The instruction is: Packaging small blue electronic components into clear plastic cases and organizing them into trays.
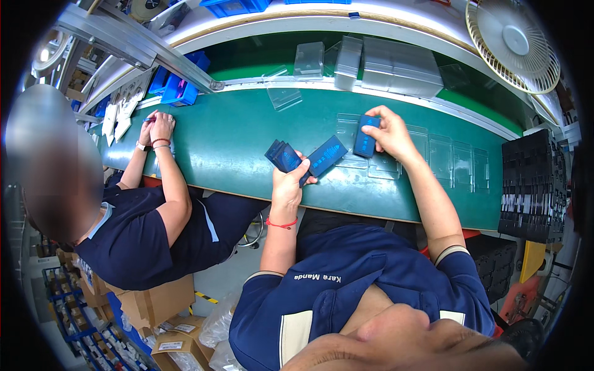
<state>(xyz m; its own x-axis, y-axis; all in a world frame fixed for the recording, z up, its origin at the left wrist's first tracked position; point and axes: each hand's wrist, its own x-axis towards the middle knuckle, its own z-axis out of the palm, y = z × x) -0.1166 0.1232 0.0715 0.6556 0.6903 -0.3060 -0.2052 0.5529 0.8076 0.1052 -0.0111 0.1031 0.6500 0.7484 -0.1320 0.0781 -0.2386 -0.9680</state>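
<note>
Several small dark blue boxes (328, 156) with lighter blue print are held fanned out in my left hand (288, 185), its thumb pressed over them. More dark blue pieces (282, 156) stick out on the other side of that thumb. Between the thumb and fingers of my right hand (391, 133) is a single dark blue box (364, 143), upright just to the right of the bunch. Beneath and beside it, clear plastic trays (461, 162) lie in a row on the green table (229, 145). Whether the box touches a tray, I cannot tell.
Stacked clear plastic trays (396, 65) stand along the table's back edge, with a loose one (283, 96) nearby. Black crates (532, 185) are piled at the right, under a fan (515, 40). At the left, a co-worker's hands (158, 128) hold something small. Blue bins (179, 91) sit behind.
</note>
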